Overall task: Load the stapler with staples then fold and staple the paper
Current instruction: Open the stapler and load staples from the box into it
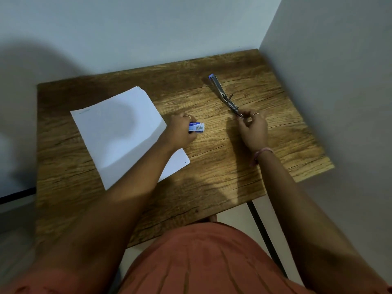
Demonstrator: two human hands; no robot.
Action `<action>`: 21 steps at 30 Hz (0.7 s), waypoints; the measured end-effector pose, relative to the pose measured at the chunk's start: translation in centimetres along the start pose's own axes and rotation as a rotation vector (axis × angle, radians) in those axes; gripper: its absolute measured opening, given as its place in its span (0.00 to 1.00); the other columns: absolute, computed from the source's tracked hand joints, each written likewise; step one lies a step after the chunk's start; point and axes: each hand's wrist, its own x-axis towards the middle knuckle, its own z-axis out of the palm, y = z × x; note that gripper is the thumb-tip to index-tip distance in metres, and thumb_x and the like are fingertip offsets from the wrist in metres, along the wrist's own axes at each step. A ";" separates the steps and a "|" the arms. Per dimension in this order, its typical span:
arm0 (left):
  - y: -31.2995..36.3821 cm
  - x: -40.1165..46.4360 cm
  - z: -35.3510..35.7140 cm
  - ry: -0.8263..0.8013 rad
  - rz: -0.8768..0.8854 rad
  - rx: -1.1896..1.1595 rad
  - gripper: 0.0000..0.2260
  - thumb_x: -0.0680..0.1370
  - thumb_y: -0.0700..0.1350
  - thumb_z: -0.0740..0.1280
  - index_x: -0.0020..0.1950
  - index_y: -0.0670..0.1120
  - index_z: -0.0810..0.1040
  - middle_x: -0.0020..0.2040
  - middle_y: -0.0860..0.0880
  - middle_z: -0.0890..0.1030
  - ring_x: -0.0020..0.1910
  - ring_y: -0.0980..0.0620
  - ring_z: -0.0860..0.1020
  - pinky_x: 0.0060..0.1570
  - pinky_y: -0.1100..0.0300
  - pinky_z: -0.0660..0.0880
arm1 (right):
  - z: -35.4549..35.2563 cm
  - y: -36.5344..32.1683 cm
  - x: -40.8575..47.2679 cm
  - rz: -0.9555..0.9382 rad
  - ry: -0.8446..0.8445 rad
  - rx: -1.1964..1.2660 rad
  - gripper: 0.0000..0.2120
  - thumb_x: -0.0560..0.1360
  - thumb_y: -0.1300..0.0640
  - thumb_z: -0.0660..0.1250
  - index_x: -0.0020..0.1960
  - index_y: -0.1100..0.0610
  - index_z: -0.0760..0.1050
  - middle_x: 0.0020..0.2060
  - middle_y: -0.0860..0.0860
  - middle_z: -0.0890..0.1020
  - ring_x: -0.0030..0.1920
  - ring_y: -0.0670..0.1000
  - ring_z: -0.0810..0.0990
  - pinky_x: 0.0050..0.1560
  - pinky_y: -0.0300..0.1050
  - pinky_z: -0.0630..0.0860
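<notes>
A metal stapler (223, 95) lies swung wide open on the wooden table (212, 177), its blue-tipped end pointing away from me. My right hand (253, 129) pinches the stapler's near end. A small blue and white staple box (197, 126) sits on the table, and my left hand (180, 130) grips its left end. A white sheet of paper (118, 128) lies flat to the left, partly under my left forearm.
The table stands in a corner, with walls close behind it and on the right. Its black metal leg (261, 228) shows below the front right edge. My orange clothing fills the bottom of the view.
</notes>
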 end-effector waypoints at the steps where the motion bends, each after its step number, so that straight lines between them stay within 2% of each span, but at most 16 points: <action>1: 0.3 -0.3 0.3 0.000 -0.008 -0.008 0.20 0.74 0.45 0.71 0.65 0.43 0.75 0.64 0.42 0.74 0.59 0.46 0.74 0.56 0.57 0.74 | 0.5 -0.2 -1.0 -0.003 -0.013 0.038 0.08 0.75 0.59 0.67 0.54 0.57 0.78 0.50 0.52 0.76 0.46 0.52 0.79 0.52 0.45 0.77; 3: 0.8 -0.7 0.8 -0.010 -0.024 -0.045 0.20 0.73 0.45 0.71 0.64 0.42 0.76 0.63 0.42 0.73 0.59 0.47 0.74 0.55 0.58 0.73 | 1.6 -0.5 -2.7 0.024 -0.130 0.137 0.04 0.75 0.60 0.67 0.50 0.58 0.78 0.43 0.53 0.80 0.39 0.50 0.79 0.44 0.39 0.77; 6: 1.8 -1.5 1.6 -0.022 -0.047 -0.128 0.18 0.72 0.44 0.72 0.61 0.41 0.77 0.59 0.43 0.73 0.56 0.47 0.75 0.57 0.53 0.75 | 2.6 -1.0 -3.9 0.126 -0.301 0.308 0.06 0.75 0.60 0.68 0.50 0.62 0.77 0.38 0.59 0.82 0.33 0.53 0.78 0.40 0.47 0.76; 8: 2.4 -2.0 2.1 0.002 -0.063 -0.163 0.17 0.72 0.44 0.70 0.59 0.41 0.78 0.58 0.43 0.74 0.56 0.47 0.76 0.58 0.52 0.75 | 2.7 -1.2 -4.2 0.155 -0.337 0.352 0.08 0.74 0.59 0.69 0.49 0.64 0.78 0.37 0.61 0.82 0.30 0.55 0.78 0.37 0.46 0.75; 10: 2.7 -2.5 2.7 0.055 -0.080 -0.158 0.16 0.73 0.45 0.70 0.60 0.42 0.78 0.58 0.44 0.75 0.57 0.48 0.74 0.56 0.56 0.74 | 2.5 -1.3 -4.2 0.169 -0.363 0.382 0.10 0.74 0.58 0.70 0.49 0.65 0.77 0.36 0.60 0.82 0.28 0.55 0.77 0.35 0.44 0.74; 13: 2.9 -3.1 3.3 0.148 -0.086 -0.120 0.16 0.73 0.47 0.70 0.60 0.42 0.78 0.57 0.44 0.76 0.58 0.49 0.72 0.52 0.64 0.66 | 2.0 -1.4 -4.3 0.197 -0.444 0.409 0.11 0.74 0.57 0.70 0.50 0.66 0.78 0.31 0.57 0.80 0.24 0.49 0.77 0.27 0.38 0.73; 15: 2.8 -3.3 3.5 0.172 -0.078 -0.115 0.16 0.74 0.47 0.70 0.59 0.42 0.79 0.57 0.44 0.77 0.58 0.49 0.72 0.53 0.65 0.62 | 2.0 -1.6 -4.1 0.233 -0.496 0.391 0.12 0.74 0.55 0.70 0.50 0.64 0.78 0.29 0.55 0.79 0.20 0.44 0.75 0.20 0.33 0.65; 18: 2.7 -3.6 3.6 0.191 -0.055 -0.157 0.15 0.74 0.46 0.70 0.59 0.42 0.80 0.57 0.44 0.79 0.58 0.49 0.73 0.51 0.68 0.58 | 2.0 -1.9 -3.5 0.298 -0.522 0.332 0.10 0.73 0.54 0.71 0.46 0.61 0.78 0.29 0.53 0.79 0.19 0.43 0.72 0.17 0.33 0.61; 21: 3.0 -3.7 3.6 0.205 -0.025 -0.181 0.15 0.74 0.46 0.71 0.59 0.43 0.80 0.57 0.45 0.81 0.59 0.48 0.74 0.56 0.64 0.59 | 1.8 -1.9 -2.9 0.330 -0.546 0.301 0.08 0.73 0.55 0.71 0.42 0.59 0.77 0.29 0.54 0.80 0.19 0.43 0.72 0.17 0.33 0.61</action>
